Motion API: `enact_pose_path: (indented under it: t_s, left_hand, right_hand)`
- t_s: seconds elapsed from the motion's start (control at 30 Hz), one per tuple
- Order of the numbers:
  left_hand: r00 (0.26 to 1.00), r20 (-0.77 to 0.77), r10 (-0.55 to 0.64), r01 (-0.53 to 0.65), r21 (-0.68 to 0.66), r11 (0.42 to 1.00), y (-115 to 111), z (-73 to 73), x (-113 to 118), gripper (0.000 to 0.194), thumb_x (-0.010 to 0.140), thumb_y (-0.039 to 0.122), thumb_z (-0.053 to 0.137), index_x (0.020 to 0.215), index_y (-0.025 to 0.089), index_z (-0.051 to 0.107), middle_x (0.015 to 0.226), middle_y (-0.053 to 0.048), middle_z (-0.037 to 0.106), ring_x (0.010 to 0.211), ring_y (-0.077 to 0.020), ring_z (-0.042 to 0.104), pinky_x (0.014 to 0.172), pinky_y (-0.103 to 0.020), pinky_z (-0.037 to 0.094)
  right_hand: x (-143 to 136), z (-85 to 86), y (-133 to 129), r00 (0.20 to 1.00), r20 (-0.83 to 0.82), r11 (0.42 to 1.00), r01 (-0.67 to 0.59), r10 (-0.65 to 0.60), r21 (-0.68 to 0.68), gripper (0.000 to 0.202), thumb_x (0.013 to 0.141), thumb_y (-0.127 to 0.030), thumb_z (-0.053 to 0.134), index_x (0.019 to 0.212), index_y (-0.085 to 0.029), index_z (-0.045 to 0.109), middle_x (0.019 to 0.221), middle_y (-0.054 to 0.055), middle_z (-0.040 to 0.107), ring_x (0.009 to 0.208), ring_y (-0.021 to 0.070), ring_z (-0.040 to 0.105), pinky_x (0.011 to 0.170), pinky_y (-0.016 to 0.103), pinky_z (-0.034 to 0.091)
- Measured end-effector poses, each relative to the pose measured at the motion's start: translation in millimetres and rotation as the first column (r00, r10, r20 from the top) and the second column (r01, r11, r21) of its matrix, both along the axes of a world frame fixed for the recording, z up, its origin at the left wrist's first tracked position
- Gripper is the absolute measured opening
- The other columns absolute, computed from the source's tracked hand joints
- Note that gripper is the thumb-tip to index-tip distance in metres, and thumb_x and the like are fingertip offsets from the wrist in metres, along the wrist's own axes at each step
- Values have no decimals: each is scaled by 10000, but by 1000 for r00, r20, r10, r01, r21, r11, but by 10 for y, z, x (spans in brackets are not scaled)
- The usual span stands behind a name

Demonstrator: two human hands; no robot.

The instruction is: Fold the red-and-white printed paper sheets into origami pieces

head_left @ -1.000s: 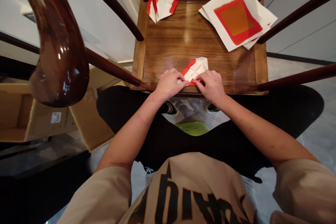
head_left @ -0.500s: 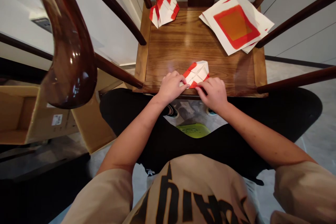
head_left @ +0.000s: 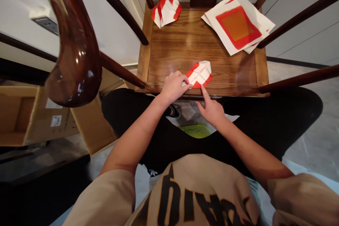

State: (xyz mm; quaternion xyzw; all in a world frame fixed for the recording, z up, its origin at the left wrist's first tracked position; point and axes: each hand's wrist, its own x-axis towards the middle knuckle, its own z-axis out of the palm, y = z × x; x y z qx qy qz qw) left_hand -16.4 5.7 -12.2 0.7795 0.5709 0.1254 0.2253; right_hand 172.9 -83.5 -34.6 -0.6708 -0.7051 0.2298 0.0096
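Note:
A folded red-and-white paper [head_left: 200,71] lies near the front edge of the wooden chair seat [head_left: 180,49]. My left hand [head_left: 174,85] is closed on its left end, with thumb and fingers pressing it to the wood. The index finger of my right hand [head_left: 212,109] is stretched out, its tip touching the paper's lower edge. The thumb of that hand stands apart and the other fingers are curled, holding nothing. At the back left of the seat sits another folded red-and-white paper piece [head_left: 169,10], partly raised.
Several flat paper sheets [head_left: 238,28] with red and orange squares overlap at the seat's back right. A curved dark armrest [head_left: 74,67] rises at the left, close to the camera. Open cardboard boxes [head_left: 47,120] stand at the lower left. Something green [head_left: 196,131] lies below the seat.
My right hand has drawn back toward me, going from a pinch on the paper's lower edge to one pointing finger. My left hand stays at the left end.

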Motion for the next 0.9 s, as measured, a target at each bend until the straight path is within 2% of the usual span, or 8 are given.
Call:
enact_pose_path:
  t_s: [0.2,0.33,0.43,0.53,0.6,0.67,0.8,0.9]
  left_hand:
    - [1000,3,-6,6,25,1000,-14,-1,-10,206,849,425,692,867,221,708,999,-50,604,976,-245,522,902,-401,391]
    - [999,-10,-33,34,58,998,-19,-7,-24,205,858,420,684,879,218,704,994,-52,601,965,-244,521,883,-393,398]
    - [993,-53,-103,108,113,988,-21,-1,-41,213,882,412,654,902,204,691,991,-63,593,950,-241,521,853,-376,404]
    - [977,-108,-183,200,166,966,-19,-7,-73,241,916,416,607,937,186,673,1007,-80,585,950,-242,518,836,-366,403]
    - [970,-129,-206,228,185,956,-12,-28,-101,265,922,435,596,965,182,663,1028,-87,585,959,-247,516,830,-365,400]
    - [970,-127,-209,230,193,954,-1,-60,-127,288,914,459,604,981,184,656,1041,-88,586,961,-250,514,829,-366,398]
    - [973,-103,-205,222,190,956,21,-118,-144,298,888,477,638,974,192,659,1028,-83,589,954,-250,517,835,-368,402]
    - [983,-51,-178,184,181,966,22,-136,-156,277,874,463,658,950,197,672,1015,-76,587,960,-249,524,857,-379,412]
  right_hand:
    - [56,-49,-69,930,-344,991,137,-130,-4,744,926,-427,523,1580,-317,186,560,-58,595,546,196,591,562,284,429]
    - [115,-88,-103,841,-520,984,177,-149,4,720,908,-402,546,1559,-259,272,548,-82,539,531,158,542,594,277,441]
    - [149,-51,-86,818,-558,958,256,-141,132,579,936,-412,497,1474,-210,431,589,-64,542,560,147,530,633,281,452]
    - [144,15,-26,869,-491,931,231,-67,282,462,957,-404,472,1373,-217,544,699,-19,618,621,151,570,683,286,469]
    - [116,45,21,923,-385,941,119,14,317,450,958,-395,475,1362,-217,560,803,22,683,694,171,622,717,292,482]
    - [77,62,53,978,-200,952,14,50,306,482,963,-403,466,1404,-220,533,873,61,722,775,211,662,744,315,492]
    - [-7,82,32,988,156,985,-44,17,170,585,982,-472,422,1529,-273,363,848,94,750,753,262,695,693,345,502]
    - [-48,77,-24,976,212,994,-61,40,93,691,983,-500,410,1588,-265,172,826,92,756,702,264,699,648,336,502]
